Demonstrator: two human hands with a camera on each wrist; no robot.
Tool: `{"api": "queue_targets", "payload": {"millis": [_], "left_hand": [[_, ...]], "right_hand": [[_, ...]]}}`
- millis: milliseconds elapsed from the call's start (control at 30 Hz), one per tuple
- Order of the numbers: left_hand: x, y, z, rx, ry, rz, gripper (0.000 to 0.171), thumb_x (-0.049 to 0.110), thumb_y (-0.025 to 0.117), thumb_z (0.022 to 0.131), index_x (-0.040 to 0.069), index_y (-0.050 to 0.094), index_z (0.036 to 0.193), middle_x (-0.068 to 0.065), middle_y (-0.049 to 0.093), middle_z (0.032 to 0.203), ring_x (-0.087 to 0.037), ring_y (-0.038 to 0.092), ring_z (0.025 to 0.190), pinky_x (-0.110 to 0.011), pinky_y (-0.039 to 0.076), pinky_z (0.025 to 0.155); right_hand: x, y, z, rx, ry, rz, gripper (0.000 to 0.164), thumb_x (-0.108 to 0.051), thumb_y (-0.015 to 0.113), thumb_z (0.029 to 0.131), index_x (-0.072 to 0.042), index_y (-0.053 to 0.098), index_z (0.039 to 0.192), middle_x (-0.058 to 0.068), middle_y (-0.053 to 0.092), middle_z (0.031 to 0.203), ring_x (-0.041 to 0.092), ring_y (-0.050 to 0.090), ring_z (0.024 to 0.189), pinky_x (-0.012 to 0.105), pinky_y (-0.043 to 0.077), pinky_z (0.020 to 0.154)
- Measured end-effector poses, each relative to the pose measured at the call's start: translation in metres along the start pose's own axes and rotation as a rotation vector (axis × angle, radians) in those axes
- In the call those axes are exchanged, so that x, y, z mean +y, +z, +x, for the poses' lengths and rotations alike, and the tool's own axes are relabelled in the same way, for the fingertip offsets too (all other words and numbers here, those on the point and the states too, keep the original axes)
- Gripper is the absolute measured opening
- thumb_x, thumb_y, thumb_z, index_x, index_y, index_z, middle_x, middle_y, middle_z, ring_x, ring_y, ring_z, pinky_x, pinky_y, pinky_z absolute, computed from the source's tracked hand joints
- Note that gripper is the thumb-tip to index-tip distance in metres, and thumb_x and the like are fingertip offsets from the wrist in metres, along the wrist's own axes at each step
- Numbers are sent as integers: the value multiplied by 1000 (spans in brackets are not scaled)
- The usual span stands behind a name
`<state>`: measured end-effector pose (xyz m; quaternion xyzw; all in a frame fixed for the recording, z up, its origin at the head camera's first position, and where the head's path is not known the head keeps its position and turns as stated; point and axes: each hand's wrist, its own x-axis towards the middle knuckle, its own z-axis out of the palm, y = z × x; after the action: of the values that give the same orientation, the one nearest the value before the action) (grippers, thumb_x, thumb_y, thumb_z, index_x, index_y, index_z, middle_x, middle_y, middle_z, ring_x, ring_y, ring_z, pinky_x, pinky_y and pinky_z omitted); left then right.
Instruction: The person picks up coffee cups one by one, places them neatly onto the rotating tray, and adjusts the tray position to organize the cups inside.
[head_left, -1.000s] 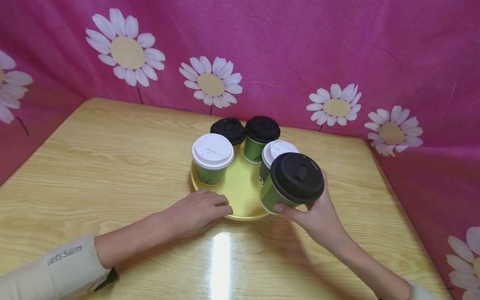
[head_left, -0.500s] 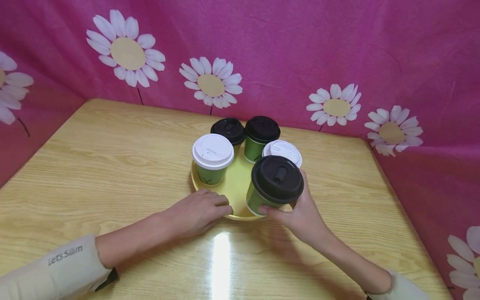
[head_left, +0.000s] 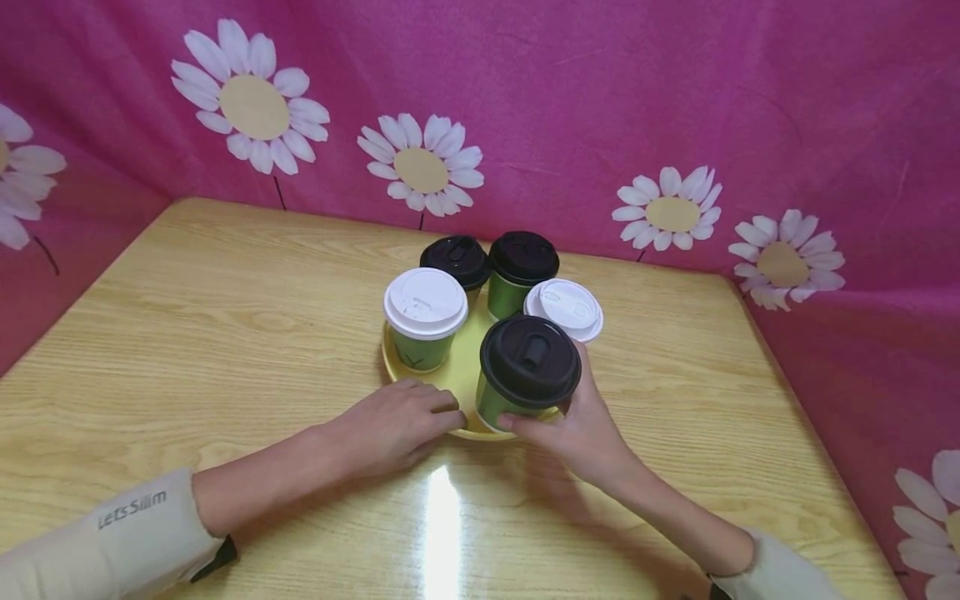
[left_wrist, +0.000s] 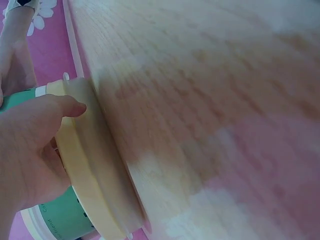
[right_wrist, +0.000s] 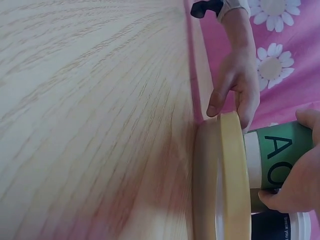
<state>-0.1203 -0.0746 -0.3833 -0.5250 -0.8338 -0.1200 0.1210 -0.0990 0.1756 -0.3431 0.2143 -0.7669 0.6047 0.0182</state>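
Note:
In the head view my right hand (head_left: 592, 442) grips a green paper coffee cup (head_left: 528, 362) with a black lid, over the near right part of a round yellow tray (head_left: 461, 379). The right wrist view shows letters on this cup; its base is at the tray's rim (right_wrist: 235, 175), and I cannot tell if it touches the tray floor. My left hand (head_left: 405, 423) holds the tray's near edge, with the thumb outside the rim in the left wrist view. A white-lidded cup (head_left: 425, 308) stands upright on the tray's left.
Two black-lidded cups, one at back left (head_left: 456, 260) and one at back right (head_left: 523, 258), stand on the tray. Another white-lidded cup (head_left: 564, 307) is at its right, partly hidden. The tray sits on a wooden table (head_left: 247, 317), before a pink flowered cloth (head_left: 540, 108).
My right hand has moved the black-lidded cup leftward over the tray, uncovering more of the right white lid. My left hand has stayed at the tray's edge.

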Motion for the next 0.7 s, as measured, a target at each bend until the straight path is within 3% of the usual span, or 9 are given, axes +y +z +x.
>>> {"api": "queue_targets", "payload": {"millis": [367,533,700], "left_hand": [[0,-2,0,-25,3,20,23,7,66,87,13,67,108,2,60,95,-19,60,85,-37,49,85],[1,-2,0,-30,-12,27,25,11,64,88,14,67,112,2,62,98,-19,61,94,-45,43,99],[2,-6,-1,-22,-43,52,29,25,65,87,15,67,114,-1,64,107,-21,60,105,-50,38,107]], "right_hand": [[3,7,4,31,19,-27,94,7,84,69,-7,31,145,4,48,141,19,45,130,36,36,110],[3,8,5,31,22,-23,94,8,84,70,-7,30,146,4,47,141,19,45,130,36,37,109],[5,9,6,33,32,-27,95,7,85,70,-8,31,146,3,45,142,17,44,131,41,35,111]]}}
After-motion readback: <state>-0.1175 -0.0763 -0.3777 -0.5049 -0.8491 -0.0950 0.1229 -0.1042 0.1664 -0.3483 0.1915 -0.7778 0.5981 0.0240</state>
